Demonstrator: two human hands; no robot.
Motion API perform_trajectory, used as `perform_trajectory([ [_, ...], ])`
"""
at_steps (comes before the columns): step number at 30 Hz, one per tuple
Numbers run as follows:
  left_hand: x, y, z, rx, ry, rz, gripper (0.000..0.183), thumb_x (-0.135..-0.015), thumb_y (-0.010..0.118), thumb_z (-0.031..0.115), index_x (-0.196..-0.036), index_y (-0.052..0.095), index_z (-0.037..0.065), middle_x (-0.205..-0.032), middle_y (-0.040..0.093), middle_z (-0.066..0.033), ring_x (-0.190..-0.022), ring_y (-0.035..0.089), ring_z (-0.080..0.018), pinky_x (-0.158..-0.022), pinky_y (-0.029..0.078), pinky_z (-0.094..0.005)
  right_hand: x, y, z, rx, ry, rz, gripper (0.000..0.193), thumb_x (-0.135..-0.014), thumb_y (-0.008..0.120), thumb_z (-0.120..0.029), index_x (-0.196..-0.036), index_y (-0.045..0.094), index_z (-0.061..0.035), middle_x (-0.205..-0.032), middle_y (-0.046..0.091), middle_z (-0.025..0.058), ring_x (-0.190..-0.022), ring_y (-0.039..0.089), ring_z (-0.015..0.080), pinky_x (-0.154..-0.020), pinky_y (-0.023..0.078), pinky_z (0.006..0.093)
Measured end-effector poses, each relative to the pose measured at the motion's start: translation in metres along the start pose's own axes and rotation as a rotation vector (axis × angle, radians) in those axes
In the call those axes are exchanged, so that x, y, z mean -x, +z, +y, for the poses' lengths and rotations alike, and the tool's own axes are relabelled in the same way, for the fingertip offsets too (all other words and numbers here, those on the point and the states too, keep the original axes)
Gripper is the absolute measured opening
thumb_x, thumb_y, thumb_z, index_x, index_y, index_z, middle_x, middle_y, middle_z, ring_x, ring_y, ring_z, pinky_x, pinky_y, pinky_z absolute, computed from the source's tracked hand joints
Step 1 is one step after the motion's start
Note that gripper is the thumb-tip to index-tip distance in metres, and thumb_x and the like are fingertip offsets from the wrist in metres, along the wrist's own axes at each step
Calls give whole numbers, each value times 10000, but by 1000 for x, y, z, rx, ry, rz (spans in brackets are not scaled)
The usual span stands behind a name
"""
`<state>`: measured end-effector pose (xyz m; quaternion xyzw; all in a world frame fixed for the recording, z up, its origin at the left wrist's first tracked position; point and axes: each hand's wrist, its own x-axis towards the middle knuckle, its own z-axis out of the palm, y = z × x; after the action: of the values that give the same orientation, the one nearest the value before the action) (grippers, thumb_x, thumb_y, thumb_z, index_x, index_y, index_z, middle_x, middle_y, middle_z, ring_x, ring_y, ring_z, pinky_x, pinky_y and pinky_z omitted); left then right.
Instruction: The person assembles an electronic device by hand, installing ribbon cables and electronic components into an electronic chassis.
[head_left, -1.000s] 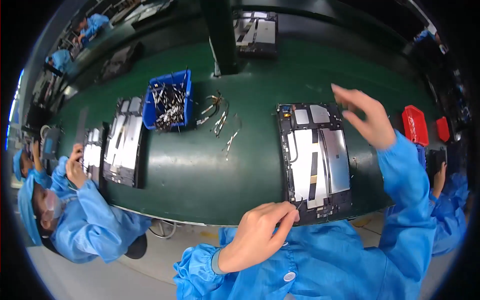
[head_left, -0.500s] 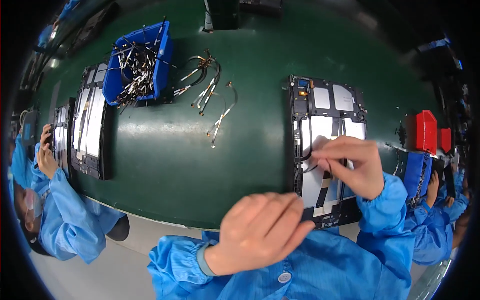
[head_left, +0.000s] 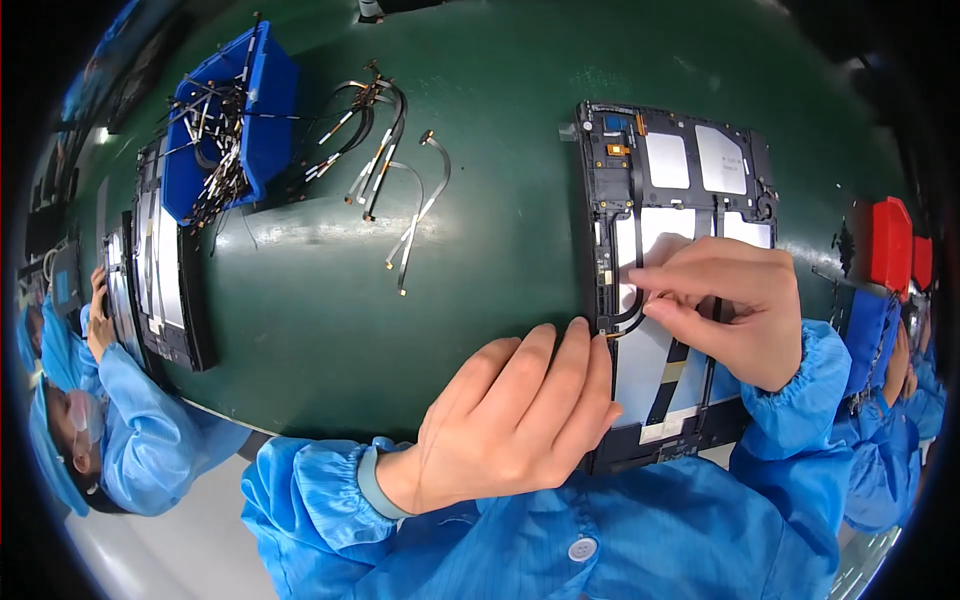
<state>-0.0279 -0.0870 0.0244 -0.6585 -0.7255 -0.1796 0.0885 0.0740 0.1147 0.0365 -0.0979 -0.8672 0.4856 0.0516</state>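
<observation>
An opened tablet-like device (head_left: pixel 682 178), black with silver and white panels, lies on the green table in front of me. A thin black cable (head_left: pixel 638 230) runs down along its left side and curves toward the left edge. My right hand (head_left: pixel 735 305) is closed, thumb and forefinger pinching at this cable's bend over the white panel. My left hand (head_left: pixel 520 415) reaches from the lower left with its fingers stretched out. Its fingertips touch the device's left edge, beside the cable's lower end. Whatever lies under those fingertips is hidden.
Left of the device lie several loose cables (head_left: pixel 372 135). A blue bin (head_left: pixel 275 100) full of cables stands farther left, against another opened device (head_left: pixel 170 280). A co-worker's sleeve (head_left: pixel 150 400) shows at far left. Red bins (head_left: pixel 890 247) and a blue bin (head_left: pixel 868 340) are at right.
My left hand has moved up to the device's left edge, its fingers stretching out. My right hand stays pinched near the cable, which now curves toward the edge. The view has shifted slightly.
</observation>
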Motion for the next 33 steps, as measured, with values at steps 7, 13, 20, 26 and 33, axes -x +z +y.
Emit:
perform_trajectory([
  [7,-10,-1,-1,-103,58,-24,290,-878,577,336,-913,708,80,-935,676,-58,-809,648,-199,-653,518,-278,-1,-2,5,-129,178,65,167,-787,671,96,-933,709,25,-978,529,57,-581,510,27,-493,393,156],
  [13,-13,-4,11,92,76,-19,505,-947,469,441,-826,669,-8,-937,688,-159,-871,674,-259,-799,578,-341,-2,-3,9,-132,112,87,170,-797,658,104,-952,694,45,-953,562,68,-563,500,28,-456,363,165],
  [20,-20,16,13,97,103,-7,500,-951,458,463,-829,644,16,-956,692,-160,-889,676,-278,-783,571,-330,-5,4,16,-57,76,144,189,-793,675,103,-962,705,26,-911,587,65,-593,460,26,-494,340,169],
  [26,-20,19,12,57,133,1,510,-952,446,481,-825,646,30,-959,695,-149,-854,678,-255,-745,575,-308,-6,7,11,-32,109,176,175,-775,690,105,-919,717,10,-872,570,42,-586,432,25,-502,340,175],
  [33,-22,20,8,41,170,-3,522,-948,444,492,-825,653,29,-974,697,-133,-823,671,-232,-718,576,-279,-10,6,13,-19,88,161,158,-746,724,83,-884,713,7,-822,558,33,-582,446,26,-513,344,175],
])
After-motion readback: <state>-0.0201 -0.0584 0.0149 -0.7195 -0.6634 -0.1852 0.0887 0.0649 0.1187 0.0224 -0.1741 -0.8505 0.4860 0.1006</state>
